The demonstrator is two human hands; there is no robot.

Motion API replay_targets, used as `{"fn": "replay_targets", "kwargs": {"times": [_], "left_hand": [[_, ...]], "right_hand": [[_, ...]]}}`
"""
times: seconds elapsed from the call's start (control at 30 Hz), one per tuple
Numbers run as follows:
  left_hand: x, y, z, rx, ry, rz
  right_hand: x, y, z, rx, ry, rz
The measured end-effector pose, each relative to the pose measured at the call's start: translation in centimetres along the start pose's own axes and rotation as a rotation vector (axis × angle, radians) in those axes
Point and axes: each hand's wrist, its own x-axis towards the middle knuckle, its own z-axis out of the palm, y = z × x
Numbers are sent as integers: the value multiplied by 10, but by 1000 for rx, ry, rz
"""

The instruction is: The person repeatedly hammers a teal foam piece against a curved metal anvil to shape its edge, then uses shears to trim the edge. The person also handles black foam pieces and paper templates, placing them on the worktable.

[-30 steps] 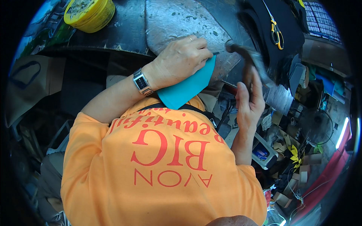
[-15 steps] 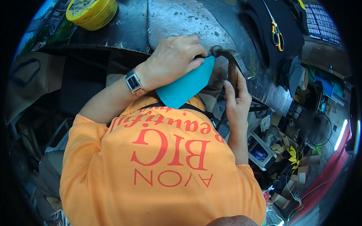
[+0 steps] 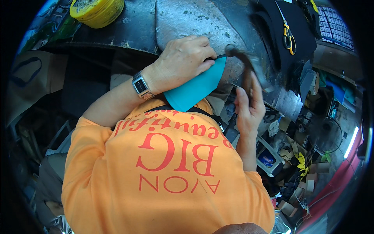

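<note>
My left hand (image 3: 183,58) is closed on the far edge of a turquoise piece of sheet material (image 3: 194,87), its fingers pinching a dark strip along that edge. The piece hangs over the near rim of the worktable toward my lap. In my right hand (image 3: 250,107) is a hammer (image 3: 246,65), gripped by its brown handle. The hammer's round face is just right of the piece's far corner, seemingly a little apart from it. Motion blurs part of the hammer. A metal watch (image 3: 142,85) circles my left wrist.
Scissors with yellow-and-black handles (image 3: 288,41) lie on black sheets (image 3: 269,29) at the table's right. A yellow round tub (image 3: 97,13) stands at the far left. A worn metal plate (image 3: 187,21) covers the middle. A fan (image 3: 325,134) and clutter occupy the right floor.
The hammer has come off the corner of the turquoise piece and swung to the right, with my right hand shifting slightly right and down. My left hand keeps its hold.
</note>
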Motion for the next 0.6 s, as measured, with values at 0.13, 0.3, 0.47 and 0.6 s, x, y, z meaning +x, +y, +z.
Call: {"fn": "replay_targets", "kwargs": {"times": [0.13, 0.3, 0.47, 0.6], "left_hand": [[0, 3, -2, 9, 9, -23], [-2, 4, -11, -40, -11, -87], [-7, 1, -17, -25, -53, -83], [-9, 1, -16, 3, -31, -47]], "right_hand": [[-6, 1, -4, 167, 35, -139], [4, 24, -1, -250, -98, -21], [6, 23, -4, -219, -119, -12], [-1, 9, -9, -109, -63, 32]]}}
